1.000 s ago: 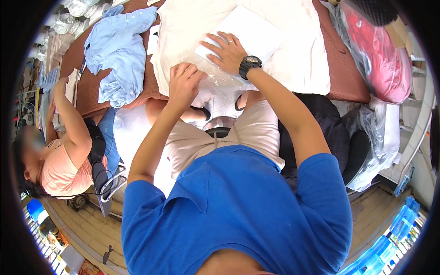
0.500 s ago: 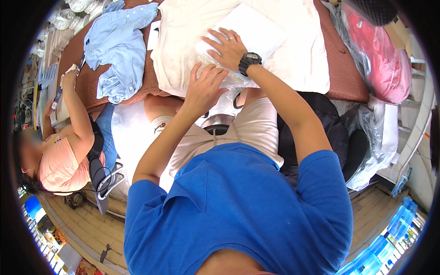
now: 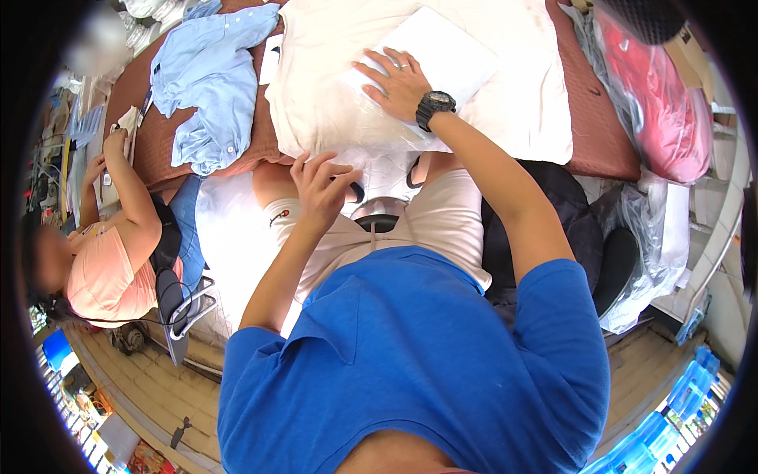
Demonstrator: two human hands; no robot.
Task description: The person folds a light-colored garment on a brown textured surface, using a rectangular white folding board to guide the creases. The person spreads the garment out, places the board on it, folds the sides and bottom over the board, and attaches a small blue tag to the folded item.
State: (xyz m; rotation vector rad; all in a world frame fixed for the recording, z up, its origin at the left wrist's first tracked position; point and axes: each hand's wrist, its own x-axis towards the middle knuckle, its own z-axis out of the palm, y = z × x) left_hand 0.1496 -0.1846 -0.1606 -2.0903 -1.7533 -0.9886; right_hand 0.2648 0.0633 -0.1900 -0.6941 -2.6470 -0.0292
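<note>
Under my right hand (image 3: 401, 88) lies a flat white rectangular piece (image 3: 446, 51), seemingly in clear plastic; I cannot tell whether it is folded cloth or paper. That hand is palm down with its fingers spread, and a black watch is on the wrist. A cream cloth (image 3: 529, 103) spreads beneath the piece. My left hand (image 3: 322, 188) hangs in the air at the table's near edge, over my lap, with its fingers loosely bent and apart and nothing visible in it. Clear plastic film shows along the cloth's near edge.
A light blue shirt (image 3: 207, 83) lies left on the brown table cover (image 3: 596, 118). Red goods in clear plastic (image 3: 651, 95) stand at the right. A person in a peach top (image 3: 110, 272) works at the left. A black bag (image 3: 537, 213) is beside my right leg.
My left hand has drawn back toward me and left, off the plastic at the cloth's near edge. The right hand stays on the white piece. The other person's hands have shifted.
</note>
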